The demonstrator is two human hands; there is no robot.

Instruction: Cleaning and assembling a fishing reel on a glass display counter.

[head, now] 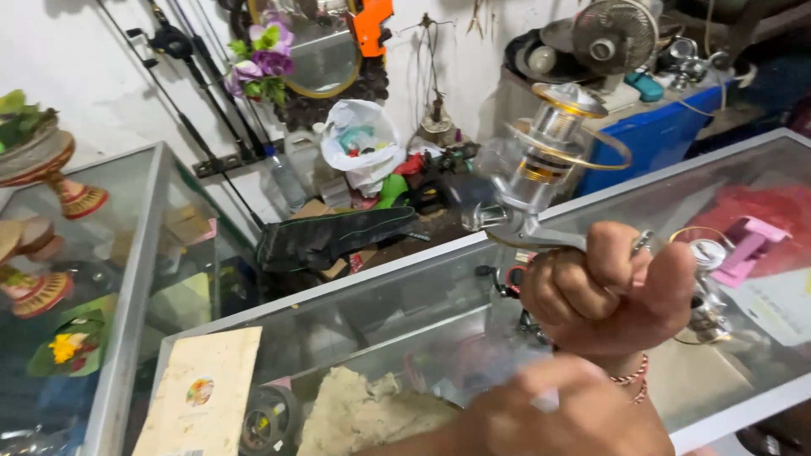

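My right hand is closed in a fist around the stem of a silver spinning fishing reel with gold trim. It holds the reel upright above a glass display counter. The spool points up and away from me. A red thread bracelet circles that wrist. My left hand is a blur at the bottom, just below the right fist. Its fingers cannot be made out.
Inside the counter lie another reel, a pink object and a crumpled beige cloth. A brown card rests on the glass. A second glass case stands left. Beyond are a black bag, a white plastic bag, a blue box and a fan.
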